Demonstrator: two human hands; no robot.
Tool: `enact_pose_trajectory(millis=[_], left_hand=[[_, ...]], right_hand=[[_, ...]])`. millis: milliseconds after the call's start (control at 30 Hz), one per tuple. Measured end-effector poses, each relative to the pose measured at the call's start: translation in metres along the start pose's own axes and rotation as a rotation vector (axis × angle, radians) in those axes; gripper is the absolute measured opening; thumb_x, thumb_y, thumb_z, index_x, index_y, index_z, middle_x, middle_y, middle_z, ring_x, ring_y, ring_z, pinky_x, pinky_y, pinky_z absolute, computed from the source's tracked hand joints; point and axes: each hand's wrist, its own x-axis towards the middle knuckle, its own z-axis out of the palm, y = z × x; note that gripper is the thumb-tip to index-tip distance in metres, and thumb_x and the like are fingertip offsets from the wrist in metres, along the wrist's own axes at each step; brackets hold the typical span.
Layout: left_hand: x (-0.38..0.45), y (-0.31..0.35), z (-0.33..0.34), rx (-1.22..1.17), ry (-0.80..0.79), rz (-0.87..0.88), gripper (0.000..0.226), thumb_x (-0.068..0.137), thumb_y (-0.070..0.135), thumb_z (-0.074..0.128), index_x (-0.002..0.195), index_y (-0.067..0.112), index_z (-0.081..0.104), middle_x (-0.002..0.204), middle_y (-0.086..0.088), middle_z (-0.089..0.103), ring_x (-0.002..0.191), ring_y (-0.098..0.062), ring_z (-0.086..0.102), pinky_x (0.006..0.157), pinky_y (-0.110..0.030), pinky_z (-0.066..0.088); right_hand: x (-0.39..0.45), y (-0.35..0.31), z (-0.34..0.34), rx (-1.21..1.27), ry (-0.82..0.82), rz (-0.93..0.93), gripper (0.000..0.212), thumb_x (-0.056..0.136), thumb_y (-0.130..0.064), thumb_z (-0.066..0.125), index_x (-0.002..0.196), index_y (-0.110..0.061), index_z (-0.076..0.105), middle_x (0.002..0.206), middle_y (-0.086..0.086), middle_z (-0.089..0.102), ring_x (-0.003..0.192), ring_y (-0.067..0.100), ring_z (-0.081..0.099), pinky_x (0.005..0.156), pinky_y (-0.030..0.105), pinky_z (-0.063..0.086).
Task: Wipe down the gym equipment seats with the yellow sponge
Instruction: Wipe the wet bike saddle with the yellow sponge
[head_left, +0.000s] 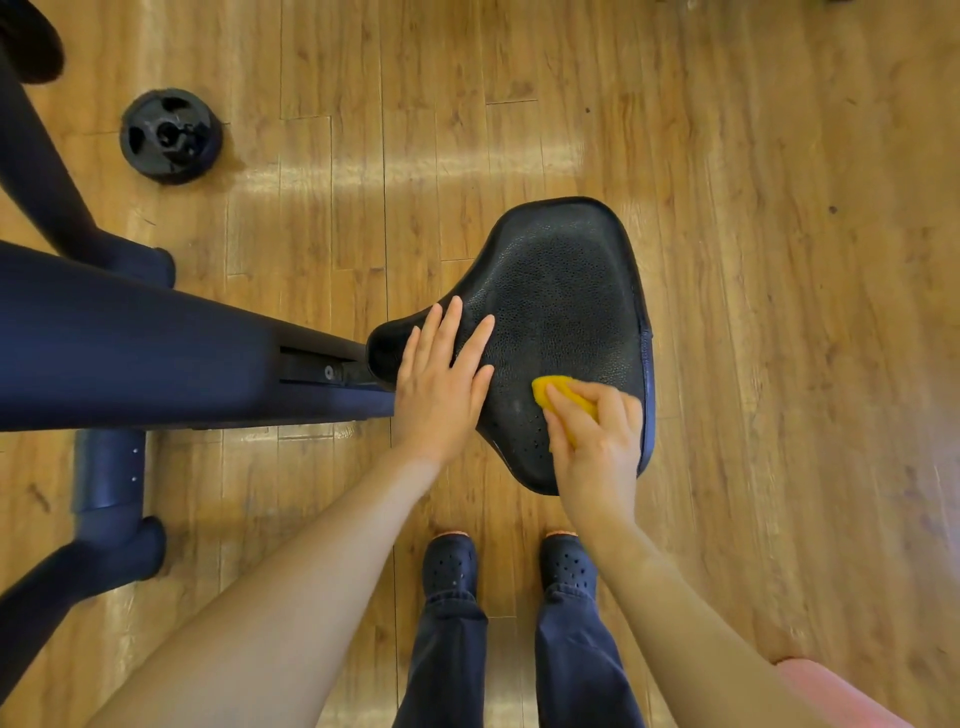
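A black perforated bike seat (561, 291) fills the middle of the head view, its narrow nose pointing left toward the machine's frame. My left hand (441, 384) lies flat with straight fingers on the seat's nose and left side. My right hand (597, 431) grips the yellow sponge (556, 392) and presses it on the near part of the seat. Only the sponge's left end shows beyond my fingers.
The dark blue frame beam (156, 353) of the machine runs in from the left, with its base legs (111, 499) on the wooden floor. A black round weight plate (171, 136) lies on the floor at the far left. My two feet (509, 566) stand just below the seat.
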Motion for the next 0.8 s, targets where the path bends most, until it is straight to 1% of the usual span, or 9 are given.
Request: enact_pose_trajectory(millis=[100,200,267,367,433,533,633,733,800], left_hand=[[0.0,-0.002,-0.001,-0.005,-0.004,0.016,0.049,0.101,0.036,0.03,0.149,0.024,0.032,0.159,-0.01,0.02,0.148,-0.027,0.012,0.119,-0.041,0.008],[-0.006,-0.007,-0.001,-0.011,0.009,-0.009,0.05,0.1,0.031,0.039,0.149,0.025,0.032,0.16,-0.009,0.019,0.148,-0.026,0.011,0.119,-0.041,0.008],[-0.013,-0.008,-0.001,-0.025,0.016,-0.035,0.051,0.1,0.03,0.041,0.15,0.026,0.031,0.16,-0.008,0.018,0.148,-0.025,0.01,0.12,-0.042,0.008],[-0.02,-0.007,0.0,-0.012,0.016,-0.052,0.05,0.101,0.033,0.032,0.15,0.028,0.029,0.16,-0.009,0.016,0.148,-0.025,0.009,0.119,-0.042,0.008],[-0.021,-0.008,0.001,-0.006,0.015,-0.051,0.051,0.1,0.035,0.029,0.15,0.028,0.027,0.16,-0.009,0.015,0.149,-0.025,0.008,0.119,-0.041,0.007],[-0.021,-0.011,0.002,-0.012,0.022,-0.033,0.05,0.101,0.031,0.037,0.15,0.028,0.029,0.16,-0.009,0.016,0.148,-0.025,0.008,0.119,-0.041,0.007],[-0.021,-0.017,0.002,-0.022,0.059,-0.045,0.047,0.1,0.028,0.041,0.147,0.026,0.037,0.159,-0.011,0.021,0.148,-0.027,0.014,0.118,-0.041,0.009],[-0.022,-0.024,0.004,-0.032,0.057,-0.025,0.047,0.1,0.029,0.04,0.147,0.026,0.036,0.158,-0.012,0.022,0.147,-0.029,0.016,0.117,-0.044,0.015],[-0.023,-0.027,0.004,-0.023,0.042,-0.001,0.049,0.1,0.029,0.043,0.148,0.027,0.034,0.159,-0.012,0.021,0.147,-0.029,0.015,0.117,-0.045,0.018]], right_hand=[[0.0,-0.002,0.0,0.003,0.0,0.021,0.025,0.087,-0.012,0.07,0.112,-0.01,0.071,0.108,0.01,0.063,0.102,0.024,0.047,0.088,0.027,0.043],[0.025,-0.008,0.007,0.024,0.018,0.025,0.02,0.087,-0.014,0.07,0.106,-0.009,0.073,0.106,0.01,0.063,0.102,0.021,0.044,0.088,0.024,0.04],[0.046,-0.012,0.014,0.028,0.018,0.007,0.018,0.089,-0.017,0.068,0.104,-0.01,0.073,0.106,0.009,0.062,0.102,0.022,0.045,0.087,0.028,0.043],[0.064,-0.013,0.022,0.012,0.017,-0.025,0.017,0.091,-0.02,0.064,0.101,-0.011,0.074,0.103,0.009,0.062,0.098,0.027,0.048,0.082,0.037,0.048],[0.056,-0.012,0.021,0.007,0.014,-0.028,0.017,0.091,-0.019,0.065,0.105,-0.012,0.073,0.103,0.009,0.062,0.097,0.028,0.05,0.08,0.039,0.048],[0.023,-0.009,0.01,0.027,0.024,-0.036,0.022,0.088,-0.014,0.069,0.11,-0.012,0.072,0.104,0.008,0.063,0.098,0.024,0.047,0.083,0.031,0.046],[-0.016,-0.009,0.002,0.048,-0.008,-0.019,0.027,0.086,-0.007,0.071,0.113,-0.011,0.071,0.108,0.009,0.063,0.1,0.023,0.045,0.089,0.022,0.04],[-0.033,-0.011,0.001,0.049,-0.031,0.011,0.027,0.085,-0.005,0.071,0.112,-0.009,0.072,0.11,0.01,0.062,0.102,0.025,0.045,0.091,0.02,0.036],[-0.026,-0.011,0.005,0.042,-0.015,0.003,0.024,0.086,-0.007,0.069,0.109,-0.008,0.072,0.109,0.013,0.062,0.103,0.026,0.044,0.092,0.021,0.034]])
